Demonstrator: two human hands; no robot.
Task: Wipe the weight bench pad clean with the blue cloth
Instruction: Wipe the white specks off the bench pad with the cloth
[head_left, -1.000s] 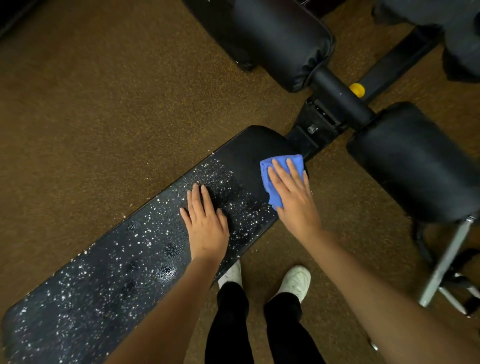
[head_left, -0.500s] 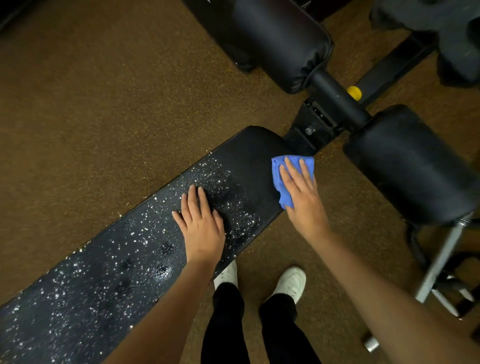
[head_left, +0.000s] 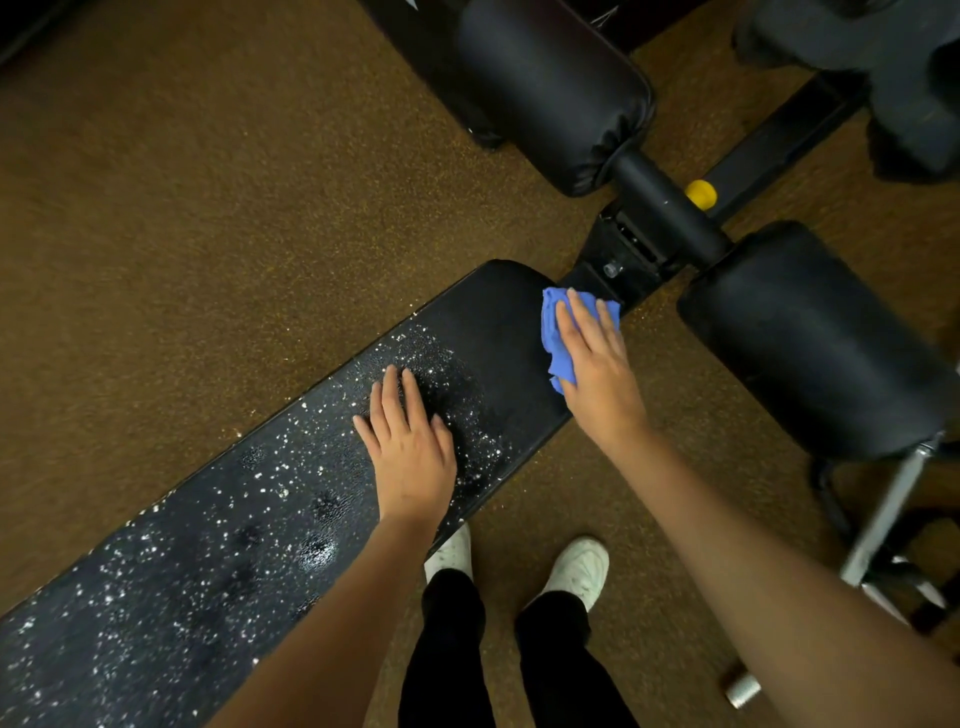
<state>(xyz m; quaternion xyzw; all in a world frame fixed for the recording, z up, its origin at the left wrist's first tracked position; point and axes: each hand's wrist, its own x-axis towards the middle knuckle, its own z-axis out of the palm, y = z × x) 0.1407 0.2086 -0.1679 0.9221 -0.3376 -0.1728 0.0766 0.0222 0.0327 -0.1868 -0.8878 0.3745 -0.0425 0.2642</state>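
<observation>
Head view (only one): right hand (head_left: 597, 358) lies flat on the cloth (head_left: 558, 338), fingers straight and spread, pressing it onto the pad (head_left: 498, 332), not gripping it. Cloth sits at the pad's rounded end, on its near-right corner, partly over the edge toward the black frame bracket (head_left: 631, 249). A second ago it was further in on the pad; it has slid outward toward that end corner.

Left hand (head_left: 410, 447) is flat on the pad too, fingers straight and together, bracing, holding nothing. It has barely moved relative to the pad.

Meaning for the task: the stroke has reached the pad's end. The strip from the left hand's fingertips to the rounded end looks clear of white specks (head_left: 218, 525); everything from the left hand back to the pad's far-left end is still speckled (most of the pad, I'd judge), so early progress.

Pad's long axis runs diagonally, lower left to upper right, rounded end pointing at the bracket and the roller pads (head_left: 556, 88) beyond. Next pass probably has to start behind the left hand, which is parked on dirty surface.
</observation>
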